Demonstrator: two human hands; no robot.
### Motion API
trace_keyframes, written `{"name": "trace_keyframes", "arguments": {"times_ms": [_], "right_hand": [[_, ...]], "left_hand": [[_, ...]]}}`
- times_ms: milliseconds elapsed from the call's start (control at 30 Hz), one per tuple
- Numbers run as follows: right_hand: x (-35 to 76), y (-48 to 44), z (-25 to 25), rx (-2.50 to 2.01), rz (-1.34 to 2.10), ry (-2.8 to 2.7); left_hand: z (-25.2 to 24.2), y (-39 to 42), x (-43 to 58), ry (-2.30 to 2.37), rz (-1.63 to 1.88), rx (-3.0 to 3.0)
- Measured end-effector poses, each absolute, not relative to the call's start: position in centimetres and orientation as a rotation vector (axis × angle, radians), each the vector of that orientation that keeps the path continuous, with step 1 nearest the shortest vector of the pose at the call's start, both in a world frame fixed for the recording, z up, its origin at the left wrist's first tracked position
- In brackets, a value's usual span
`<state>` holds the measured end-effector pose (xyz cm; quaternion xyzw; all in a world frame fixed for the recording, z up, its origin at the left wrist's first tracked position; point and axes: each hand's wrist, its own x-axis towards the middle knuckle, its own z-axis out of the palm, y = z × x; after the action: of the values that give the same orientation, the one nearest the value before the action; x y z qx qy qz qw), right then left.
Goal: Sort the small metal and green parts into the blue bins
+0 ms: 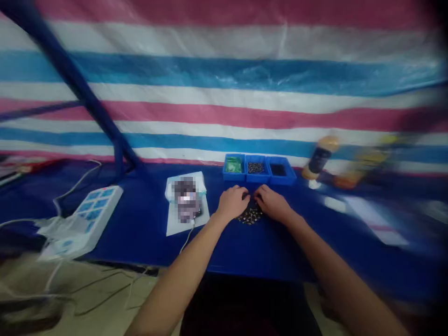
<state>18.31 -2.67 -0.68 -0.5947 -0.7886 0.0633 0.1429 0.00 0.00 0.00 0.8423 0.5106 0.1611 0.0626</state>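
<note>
The left hand (233,204) and right hand (273,204) are curled inward; whether anything is pinched cannot be told. Between them and nearer the wearer, a pile of small pieces (249,216) is spread on the desk (259,249) — it could be scattered by a careless sweep. No single long axis is shown; individual directions are blurred. Beyond the hands, three blue trays (258,178) are lined up.

The worktop (262,249) is deep blue, the trays (234,177) by its far edge brighter blue, the heaped parts (250,216) dark and brassy, the sheeting (210,114) striped pinkish-red, white and blue.
</note>
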Motion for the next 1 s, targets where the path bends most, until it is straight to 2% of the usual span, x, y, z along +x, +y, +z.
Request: {"name": "trace_keyframes", "arguments": {"times_ms": [500,633,733,833,1000], "right_hand": [[18.4,-1.9,-2.2,-1.607,0.211,-2.077],[19.3,-1.7,-2.5,-1.493,0.405,-1.836],[20.1,-1.5,-2.5,-1.417,0.569,-1.662],[20.2,-1.6,-2.2,-1.297,0.744,-1.602],[19.6,-1.9,-1.5,-1.171,0.916,-1.538]], "left_hand": [[0.1,-0.2,-0.1,1.507,0.478,2.512],[0.3,-0.4,-0.1,1.52,0.496,2.46],[0.5,-0.5,0.0,1.482,0.642,2.437],[0.8,-0.7,0.0,1.357,0.798,2.478],[0.8,-0.8,0.2,1.207,0.854,2.551]]}}
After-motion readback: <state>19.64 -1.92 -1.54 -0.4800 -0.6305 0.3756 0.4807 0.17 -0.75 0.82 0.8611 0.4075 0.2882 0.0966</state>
